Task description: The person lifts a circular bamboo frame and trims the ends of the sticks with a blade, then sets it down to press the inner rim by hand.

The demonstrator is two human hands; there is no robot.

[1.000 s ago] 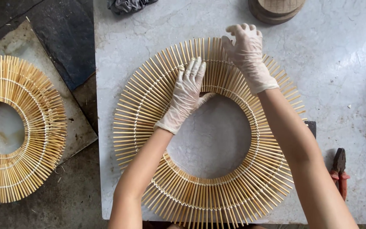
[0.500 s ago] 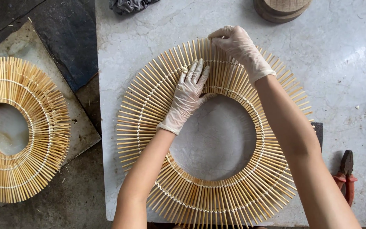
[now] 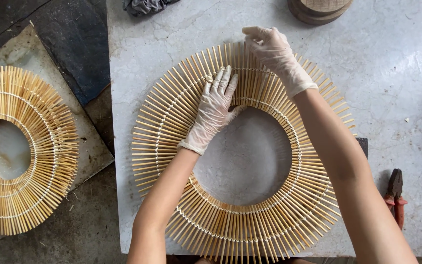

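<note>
Ring (image 3: pixel 181 112) of bamboo sticks flat on marble tabletop (image 3: pixel 391 88); left hand (image 3: pixel 216 105) spread, pressing sticks; right hand (image 3: pixel 272 54) curled, pinching sticks at far rim.

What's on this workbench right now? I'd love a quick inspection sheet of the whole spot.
Surface: pale marble slab, bare parts dusty.
Job's things: large bamboo-stick ring lying flat on the slab.
Clutter: red-handled pliers; grey cloth; round wooden block.
Hands: left hand flat on the ring; right hand pinching at its upper sticks; both gloved.
Cables: nothing seen.
Surroundings: second stick ring on a smaller slab.
</note>
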